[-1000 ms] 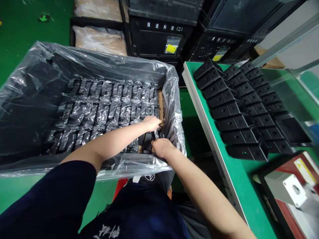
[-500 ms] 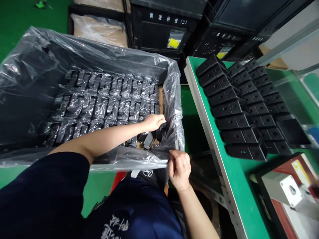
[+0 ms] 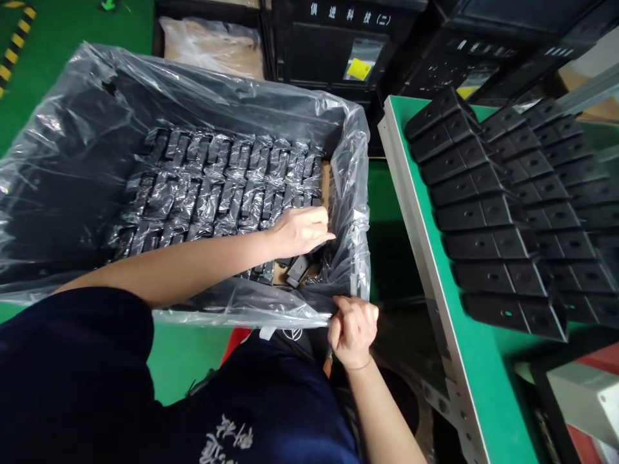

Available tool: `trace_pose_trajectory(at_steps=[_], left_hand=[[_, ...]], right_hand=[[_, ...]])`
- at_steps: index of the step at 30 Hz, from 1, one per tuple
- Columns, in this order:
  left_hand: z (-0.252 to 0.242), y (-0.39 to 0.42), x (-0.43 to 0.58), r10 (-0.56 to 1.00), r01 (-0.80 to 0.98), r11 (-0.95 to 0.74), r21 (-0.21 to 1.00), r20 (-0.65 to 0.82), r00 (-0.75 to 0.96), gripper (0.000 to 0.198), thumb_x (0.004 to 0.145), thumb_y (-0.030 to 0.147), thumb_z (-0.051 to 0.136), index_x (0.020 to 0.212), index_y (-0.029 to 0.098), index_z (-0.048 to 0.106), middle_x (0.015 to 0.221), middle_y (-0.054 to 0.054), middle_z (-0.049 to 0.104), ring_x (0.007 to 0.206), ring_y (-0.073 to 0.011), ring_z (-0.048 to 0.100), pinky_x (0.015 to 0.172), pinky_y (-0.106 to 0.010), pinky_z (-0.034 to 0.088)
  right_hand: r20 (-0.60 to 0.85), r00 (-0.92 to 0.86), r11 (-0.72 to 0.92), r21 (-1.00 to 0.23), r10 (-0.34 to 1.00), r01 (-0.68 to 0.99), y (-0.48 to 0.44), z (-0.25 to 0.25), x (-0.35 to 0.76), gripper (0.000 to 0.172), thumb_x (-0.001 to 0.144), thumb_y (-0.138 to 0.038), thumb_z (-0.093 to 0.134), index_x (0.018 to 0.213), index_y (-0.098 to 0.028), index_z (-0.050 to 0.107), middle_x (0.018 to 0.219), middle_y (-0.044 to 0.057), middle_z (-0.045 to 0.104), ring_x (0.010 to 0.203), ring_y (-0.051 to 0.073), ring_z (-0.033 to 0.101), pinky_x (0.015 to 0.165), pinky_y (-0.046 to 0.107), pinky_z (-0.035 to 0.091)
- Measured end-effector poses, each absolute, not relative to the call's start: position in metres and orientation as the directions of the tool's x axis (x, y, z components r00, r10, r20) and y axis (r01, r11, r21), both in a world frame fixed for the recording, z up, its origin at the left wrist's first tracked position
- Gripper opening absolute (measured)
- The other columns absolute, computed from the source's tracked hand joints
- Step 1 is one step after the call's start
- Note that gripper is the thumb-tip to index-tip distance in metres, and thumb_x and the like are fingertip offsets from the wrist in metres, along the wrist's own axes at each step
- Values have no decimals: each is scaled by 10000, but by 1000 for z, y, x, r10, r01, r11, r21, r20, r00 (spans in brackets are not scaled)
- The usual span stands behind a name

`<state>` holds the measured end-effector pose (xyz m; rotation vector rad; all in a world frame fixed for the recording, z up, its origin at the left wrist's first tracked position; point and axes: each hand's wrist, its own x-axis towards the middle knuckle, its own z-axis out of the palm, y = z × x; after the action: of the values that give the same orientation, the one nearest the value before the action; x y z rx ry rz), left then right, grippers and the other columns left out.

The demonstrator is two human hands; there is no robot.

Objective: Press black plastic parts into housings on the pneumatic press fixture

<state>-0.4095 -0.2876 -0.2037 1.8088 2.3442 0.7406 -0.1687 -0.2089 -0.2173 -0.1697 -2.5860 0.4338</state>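
Observation:
My left hand (image 3: 302,231) reaches down into a large black bin (image 3: 116,106) lined with clear plastic. Its fingers are closed around a black part (image 3: 316,248), mostly hidden beneath them. Just below that hand, an unwrapped black block-shaped part (image 3: 298,269) lies tilted on brown cardboard (image 3: 279,276). Wrapped black parts (image 3: 229,200) fill the bin floor in rows to the left. At the near right corner, my right hand (image 3: 354,325) is closed over the rim, gripping the plastic liner (image 3: 360,258).
On the right, a green-topped bench (image 3: 464,380) carries stacked rows of black bracket-like parts (image 3: 488,241). A grey and red device (image 3: 587,393) sits at its near end. Black crates (image 3: 329,58) stand behind the bin, beside a bagged brown bundle (image 3: 213,48).
The view has shifted, so the bench and crates sit farther right. My left hand is still low in the bin's right end, and my right hand keeps its grip on the rim.

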Motion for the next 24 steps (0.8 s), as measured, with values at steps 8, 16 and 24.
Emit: trace_pose_trajectory(at_steps=[8, 16, 24], left_hand=[[-266, -295, -359, 939, 890, 147, 431, -343, 11, 215, 779, 234, 694, 965, 127, 682, 665, -114, 691, 593, -227, 613, 520, -288, 362], [-283, -286, -349, 935, 786, 186, 590, -351, 42, 139, 746, 147, 637, 616, 193, 620, 523, -48, 621, 479, -180, 533, 512, -291, 330], [-237, -294, -369, 982, 580, 186, 793, -176, -73, 322, 906, 289, 456, 612, 162, 485, 532, 17, 495, 490, -86, 386, 497, -219, 296]], right_hand=[[451, -873, 945, -324, 184, 32, -208, -217, -170, 251, 823, -99, 461, 1046, -158, 561, 832, 45, 661, 794, 195, 588, 734, 355, 374], [466, -867, 947, -320, 175, 20, -208, -217, -170, 256, 808, -96, 464, 1031, -149, 578, 825, 43, 657, 793, 199, 595, 717, 353, 378], [331, -905, 870, -486, 266, 78, -199, -193, -178, 226, 902, -108, 489, 1095, -181, 582, 883, 49, 665, 798, 184, 599, 733, 348, 462]])
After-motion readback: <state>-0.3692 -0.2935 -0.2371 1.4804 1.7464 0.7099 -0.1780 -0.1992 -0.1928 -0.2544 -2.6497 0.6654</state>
